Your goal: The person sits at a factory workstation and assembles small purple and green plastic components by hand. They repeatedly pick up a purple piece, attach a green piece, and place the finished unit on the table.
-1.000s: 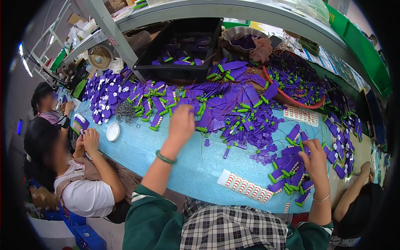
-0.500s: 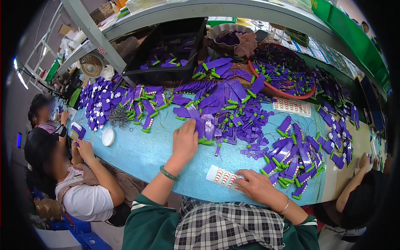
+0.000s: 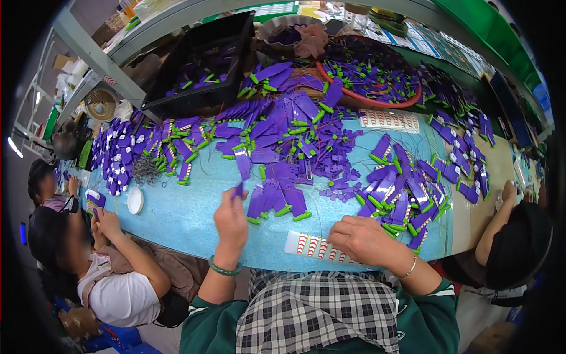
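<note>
My left hand (image 3: pixel 231 224) is raised over the blue table with its fingers closed on a purple strip (image 3: pixel 237 191), of which only a blurred end shows. Just past it, a fan of flat purple pieces with green ends (image 3: pixel 276 197) lies on the table. My right hand (image 3: pixel 367 241) is curled over a white sticker sheet (image 3: pixel 318 248) printed with red and yellow curved stripes. Thumb and fingertips come together at the sheet's surface, and the hand covers its right part.
Purple pieces heap up in the middle (image 3: pixel 300 130), with a striped pile (image 3: pixel 407 189) to the right. A black bin (image 3: pixel 194 97), a red-rimmed basket (image 3: pixel 377 103) and another sticker sheet (image 3: pixel 389 120) lie beyond. A white lid (image 3: pixel 135 200) sits left. Co-workers sit on both sides.
My left hand has let go of a bunch of purple pieces, now fanned on the table, and drawn back left with a purple strip. My right hand stays at the sticker sheet. The view has shifted.
</note>
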A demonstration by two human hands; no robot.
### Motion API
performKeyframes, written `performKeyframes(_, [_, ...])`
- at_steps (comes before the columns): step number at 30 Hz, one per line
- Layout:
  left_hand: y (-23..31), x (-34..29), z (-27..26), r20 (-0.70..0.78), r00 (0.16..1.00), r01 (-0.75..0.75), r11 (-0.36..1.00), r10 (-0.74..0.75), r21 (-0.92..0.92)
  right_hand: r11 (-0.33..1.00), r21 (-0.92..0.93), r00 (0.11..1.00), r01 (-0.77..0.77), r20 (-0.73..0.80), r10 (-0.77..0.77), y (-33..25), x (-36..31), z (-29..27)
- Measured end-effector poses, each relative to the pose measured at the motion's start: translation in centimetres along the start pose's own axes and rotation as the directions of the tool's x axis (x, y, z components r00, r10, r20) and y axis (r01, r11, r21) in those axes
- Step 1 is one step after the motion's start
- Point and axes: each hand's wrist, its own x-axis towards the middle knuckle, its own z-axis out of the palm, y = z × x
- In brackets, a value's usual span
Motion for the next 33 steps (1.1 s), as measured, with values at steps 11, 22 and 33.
performKeyframes(11, [4.0,-4.2,1.7,0.550,0.824,0.534,0.515,-0.139,-0.671,0.973,-0.085,0.973,-0.216,-0.095,0.208,-2.5,2.6,5.4])
performKeyframes(22, [1.9,-6.3,4.1,0.669,0.712,0.684,0.429,-0.213,-0.590,0.982,0.120,0.938,-0.148,-0.296,0.177,-1.6,1.9,8.3])
performKeyframes(33, [1.5,-6.5,4.1,0.618,0.765,0.605,0.531,-0.182,-0.593,0.505,0.863,0.928,-0.017,-0.175,0.330,-1.1,1.7,5.7])
